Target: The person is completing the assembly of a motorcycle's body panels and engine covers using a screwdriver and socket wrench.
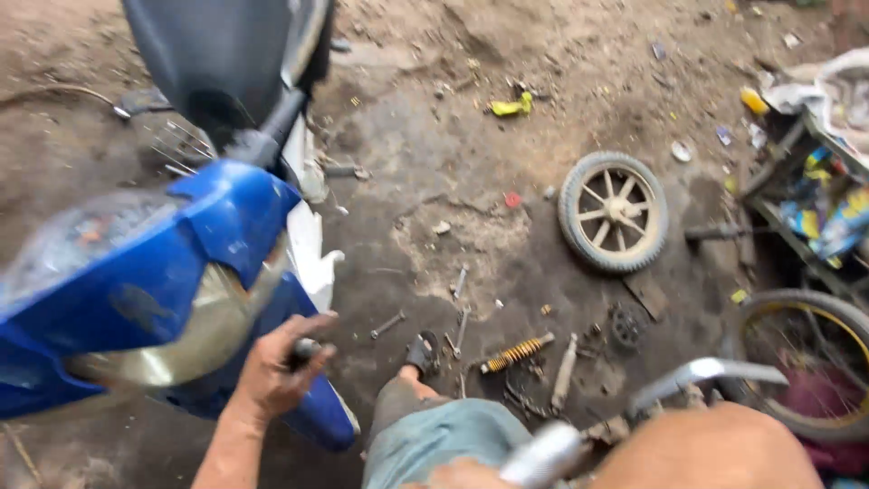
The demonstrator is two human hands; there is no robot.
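Note:
My left hand (276,371) is closed around the dark handlebar grip (305,348) of a blue motorcycle (181,263), just beside its headlight (181,340). My right hand (715,448) shows only as a large blurred shape at the bottom right. It lies against a silver handlebar tube (543,455) with a brake lever (706,371), and its grip is unclear. My leg in grey-green shorts (444,435) and my sandalled foot (421,351) stand between the two.
On the dirt floor lie a small spoked wheel (613,211), a yellow coil shock absorber (516,353), wrenches (460,330), a sprocket (625,328) and scattered litter. A bicycle wheel (801,358) and a cluttered rack (815,204) stand at the right.

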